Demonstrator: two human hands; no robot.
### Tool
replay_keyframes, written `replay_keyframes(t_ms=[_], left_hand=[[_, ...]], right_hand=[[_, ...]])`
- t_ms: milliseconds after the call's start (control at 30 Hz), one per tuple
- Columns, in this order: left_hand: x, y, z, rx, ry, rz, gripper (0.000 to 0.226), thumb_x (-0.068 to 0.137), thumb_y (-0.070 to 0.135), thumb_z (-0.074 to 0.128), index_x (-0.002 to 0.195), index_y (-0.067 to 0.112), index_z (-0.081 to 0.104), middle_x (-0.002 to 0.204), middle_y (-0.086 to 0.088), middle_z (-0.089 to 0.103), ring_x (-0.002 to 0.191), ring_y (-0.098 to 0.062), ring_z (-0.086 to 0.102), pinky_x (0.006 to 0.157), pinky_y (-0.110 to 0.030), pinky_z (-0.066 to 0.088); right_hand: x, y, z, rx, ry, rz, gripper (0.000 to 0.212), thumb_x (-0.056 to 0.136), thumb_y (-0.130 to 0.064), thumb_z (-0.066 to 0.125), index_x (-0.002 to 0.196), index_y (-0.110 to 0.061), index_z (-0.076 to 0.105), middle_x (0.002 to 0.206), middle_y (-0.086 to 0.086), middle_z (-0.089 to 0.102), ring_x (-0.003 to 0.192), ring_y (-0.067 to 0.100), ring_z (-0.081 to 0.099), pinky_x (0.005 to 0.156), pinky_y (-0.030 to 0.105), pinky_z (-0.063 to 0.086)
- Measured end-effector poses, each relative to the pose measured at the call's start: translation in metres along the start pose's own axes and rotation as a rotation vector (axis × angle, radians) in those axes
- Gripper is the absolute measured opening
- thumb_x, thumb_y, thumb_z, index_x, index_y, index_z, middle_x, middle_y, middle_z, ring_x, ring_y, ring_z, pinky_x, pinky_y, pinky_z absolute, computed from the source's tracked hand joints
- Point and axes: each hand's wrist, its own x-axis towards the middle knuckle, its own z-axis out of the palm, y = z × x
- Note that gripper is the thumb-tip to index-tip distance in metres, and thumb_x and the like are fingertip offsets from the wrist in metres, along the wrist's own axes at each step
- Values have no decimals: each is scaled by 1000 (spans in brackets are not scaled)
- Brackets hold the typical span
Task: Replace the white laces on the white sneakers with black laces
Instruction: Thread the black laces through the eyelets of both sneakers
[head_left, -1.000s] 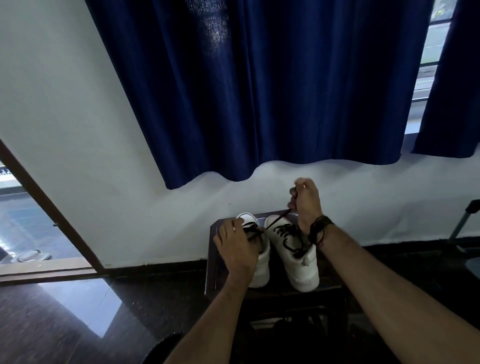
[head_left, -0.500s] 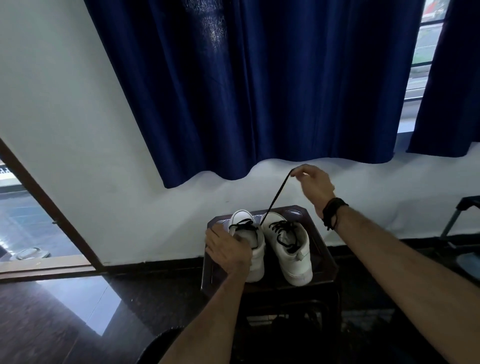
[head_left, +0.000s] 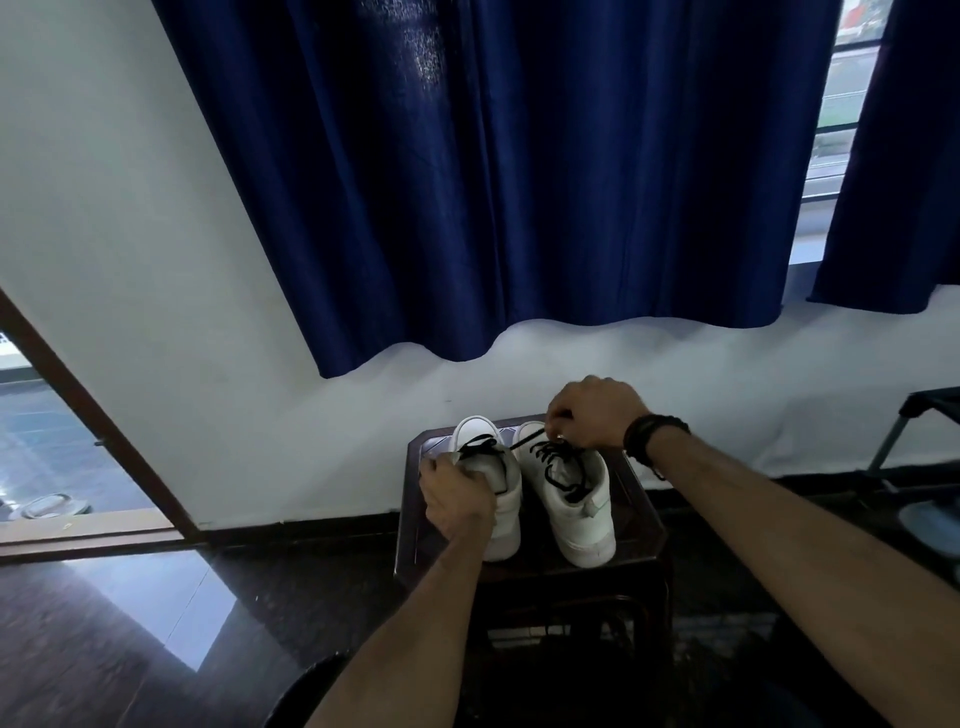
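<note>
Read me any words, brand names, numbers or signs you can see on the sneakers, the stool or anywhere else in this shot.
No readable text anywhere in this view.
Left sneaker: plain white, no brand or number shows.
Right sneaker: plain white, no logo can be made out.
Stool: dark, no label visible.
Curtain and wall: no writing or signs.
</note>
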Motion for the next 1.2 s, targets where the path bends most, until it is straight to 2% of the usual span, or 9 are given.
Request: replay_keyframes(t_ms=[133, 300, 433, 567, 633, 733, 833, 900, 1200], left_hand=[[-3, 3, 2, -50, 18, -34, 26, 86, 12, 52, 108, 13, 65, 123, -9, 49, 113, -34, 52, 81, -49, 48], [-2, 3, 2, -36, 25, -28, 24, 83, 12, 55, 106, 12, 64, 118, -8, 49, 111, -33, 53, 76, -47, 48], [-1, 1, 4, -24, 18, -7, 22, 83, 13, 56, 103, 12, 64, 116, -7, 50, 108, -33, 55, 74, -46, 48], [1, -3, 5, -52, 18, 14, 19, 83, 15, 52, 99, 9, 62, 117, -7, 49, 104, -36, 56, 74, -45, 48], [2, -5, 5, -76, 17, 24, 19, 84, 14, 52, 99, 10, 62, 117, -7, 50, 103, -37, 57, 76, -46, 48], [3, -7, 5, -96, 23, 19, 20, 85, 13, 52, 102, 12, 62, 117, -7, 50, 104, -37, 57, 77, -45, 47], [4, -7, 5, -91, 23, 16, 21, 88, 12, 51, 105, 11, 62, 118, -10, 50, 107, -36, 56, 79, -46, 47], [4, -7, 5, -90, 28, 23, 21, 88, 12, 51, 105, 11, 62, 118, -10, 50, 106, -37, 56, 77, -46, 47], [4, -9, 9, -64, 55, 52, 19, 85, 13, 52, 100, 10, 63, 114, -9, 51, 100, -38, 57, 68, -42, 44]], right_hand=[[-5, 12, 1, 226, 10, 78, 20, 84, -31, 60, 71, -43, 70, 78, -21, 65, 88, 9, 61, 77, 27, 48], [-15, 1, 18, 235, -162, -73, 14, 82, -37, 63, 78, -39, 76, 77, -24, 69, 86, -1, 62, 87, 28, 43], [-16, -20, 37, 123, -406, -248, 22, 84, -45, 67, 83, -25, 78, 63, -12, 64, 59, -1, 55, 67, 24, 42], [3, -26, 39, 264, -292, -138, 32, 92, -35, 61, 68, -19, 74, 52, -6, 56, 51, 7, 50, 54, 23, 37], [15, -24, 42, 217, -126, -19, 28, 94, -25, 55, 72, -16, 69, 70, 0, 63, 76, 20, 59, 64, 28, 37], [34, -20, 58, 168, -75, 135, 29, 90, -16, 51, 110, -19, 71, 121, 5, 63, 114, 25, 55, 93, 26, 39], [48, -22, 71, 177, -190, 76, 18, 80, -20, 60, 78, -31, 74, 89, -1, 71, 93, 22, 62, 73, 24, 46], [54, -25, 76, 225, -230, 92, 25, 77, -19, 61, 55, -29, 59, 69, -3, 63, 79, 20, 60, 62, 23, 39], [52, -30, 72, 550, -254, 143, 26, 98, -12, 42, 74, -11, 53, 79, 14, 57, 73, 27, 51, 58, 26, 29]])
